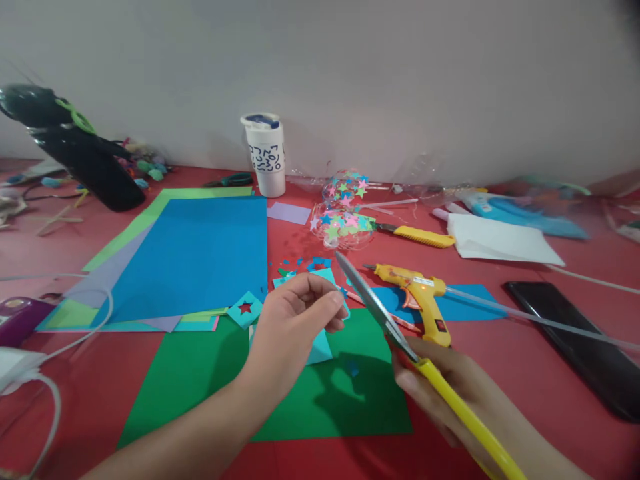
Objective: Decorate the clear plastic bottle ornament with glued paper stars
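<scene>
My left hand (300, 313) is closed in a pinch above the green sheet (200, 387). A small piece of light blue paper (346, 308) shows at its fingertips, mostly hidden by them. In my right hand (445, 380) is a pair of scissors (375, 307) with yellow handles, its blades pointing up and to the left, close together. Under my left hand lies a light blue paper scrap (319, 349). Left of it is a light blue square (245, 309) with a star-shaped hole. A tiny blue paper bit (353, 368) is over the green sheet.
Coloured sheets, blue (200, 253) on top, lie left. A yellow glue gun (420, 290), utility knife (425, 235) and dark phone (575, 347) are right. Behind stand small paper stars (345, 220) on clear strands, a white tumbler (266, 157) and a tilted black bottle (85, 153).
</scene>
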`<move>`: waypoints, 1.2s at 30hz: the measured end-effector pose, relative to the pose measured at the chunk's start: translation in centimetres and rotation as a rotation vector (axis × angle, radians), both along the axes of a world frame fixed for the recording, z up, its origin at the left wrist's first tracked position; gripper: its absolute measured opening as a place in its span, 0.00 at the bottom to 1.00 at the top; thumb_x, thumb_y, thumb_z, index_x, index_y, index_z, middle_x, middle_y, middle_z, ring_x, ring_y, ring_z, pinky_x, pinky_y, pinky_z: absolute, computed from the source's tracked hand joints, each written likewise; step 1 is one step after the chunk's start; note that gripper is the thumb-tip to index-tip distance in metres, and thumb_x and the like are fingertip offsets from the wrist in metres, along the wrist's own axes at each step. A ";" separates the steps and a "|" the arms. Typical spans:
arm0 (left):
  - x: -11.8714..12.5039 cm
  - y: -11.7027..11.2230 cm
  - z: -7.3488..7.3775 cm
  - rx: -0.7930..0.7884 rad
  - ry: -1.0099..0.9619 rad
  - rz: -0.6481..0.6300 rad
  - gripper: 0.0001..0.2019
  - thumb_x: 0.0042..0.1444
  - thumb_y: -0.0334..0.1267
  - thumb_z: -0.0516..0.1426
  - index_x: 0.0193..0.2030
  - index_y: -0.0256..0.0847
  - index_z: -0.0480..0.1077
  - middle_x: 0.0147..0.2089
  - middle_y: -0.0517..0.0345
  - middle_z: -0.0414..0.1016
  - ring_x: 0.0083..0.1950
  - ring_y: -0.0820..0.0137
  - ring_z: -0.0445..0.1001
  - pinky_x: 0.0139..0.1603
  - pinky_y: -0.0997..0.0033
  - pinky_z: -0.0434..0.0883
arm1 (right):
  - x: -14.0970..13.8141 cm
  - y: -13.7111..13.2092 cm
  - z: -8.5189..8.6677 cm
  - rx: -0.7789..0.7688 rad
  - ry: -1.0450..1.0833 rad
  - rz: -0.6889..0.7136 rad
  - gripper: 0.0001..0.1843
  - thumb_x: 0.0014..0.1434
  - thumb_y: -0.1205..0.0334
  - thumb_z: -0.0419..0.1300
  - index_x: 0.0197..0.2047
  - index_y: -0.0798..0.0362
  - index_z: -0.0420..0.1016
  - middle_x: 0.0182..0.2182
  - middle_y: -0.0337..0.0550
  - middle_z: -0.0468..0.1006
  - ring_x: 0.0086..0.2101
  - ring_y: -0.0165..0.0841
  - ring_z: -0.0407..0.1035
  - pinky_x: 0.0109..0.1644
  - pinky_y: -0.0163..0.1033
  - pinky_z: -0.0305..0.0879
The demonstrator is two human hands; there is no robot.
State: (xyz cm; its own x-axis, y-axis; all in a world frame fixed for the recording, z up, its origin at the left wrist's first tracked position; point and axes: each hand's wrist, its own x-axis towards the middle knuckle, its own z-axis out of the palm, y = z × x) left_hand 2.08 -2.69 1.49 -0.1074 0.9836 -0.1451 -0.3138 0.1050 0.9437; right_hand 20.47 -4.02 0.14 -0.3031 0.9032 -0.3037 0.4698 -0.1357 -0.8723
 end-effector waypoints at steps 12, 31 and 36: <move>2.8 -1.6 -1.8 -0.172 0.153 -0.404 0.04 0.46 0.31 0.58 0.24 0.38 0.67 0.20 0.65 0.68 0.22 0.79 0.67 0.25 0.79 0.65 | 0.0 1.0 0.5 -0.074 0.091 0.005 0.12 0.49 0.51 0.55 0.27 0.51 0.63 0.08 0.26 0.58 0.10 0.24 0.54 0.15 0.31 0.53; 1.8 -0.9 -1.8 -0.083 0.090 -0.308 0.05 0.42 0.34 0.61 0.24 0.36 0.70 0.19 0.59 0.73 0.20 0.75 0.69 0.23 0.75 0.65 | 0.3 1.2 0.7 0.218 0.078 -0.036 0.14 0.51 0.49 0.53 0.25 0.50 0.61 0.13 0.28 0.57 0.12 0.25 0.53 0.15 0.32 0.51; -1.1 1.6 -1.7 0.083 0.111 0.066 0.04 0.44 0.35 0.59 0.24 0.38 0.68 0.21 0.64 0.70 0.21 0.79 0.65 0.25 0.78 0.63 | 1.0 2.5 0.0 0.422 -0.064 -0.063 0.15 0.53 0.49 0.53 0.25 0.50 0.58 0.19 0.32 0.58 0.20 0.27 0.55 0.21 0.33 0.51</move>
State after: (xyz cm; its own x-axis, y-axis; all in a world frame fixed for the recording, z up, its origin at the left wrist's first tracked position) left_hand 0.95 -1.12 -0.23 -0.1831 0.9819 -0.0475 -0.2108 0.0080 0.9775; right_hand 21.50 -1.52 0.14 -0.2362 0.9684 0.0803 0.5268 0.1970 -0.8269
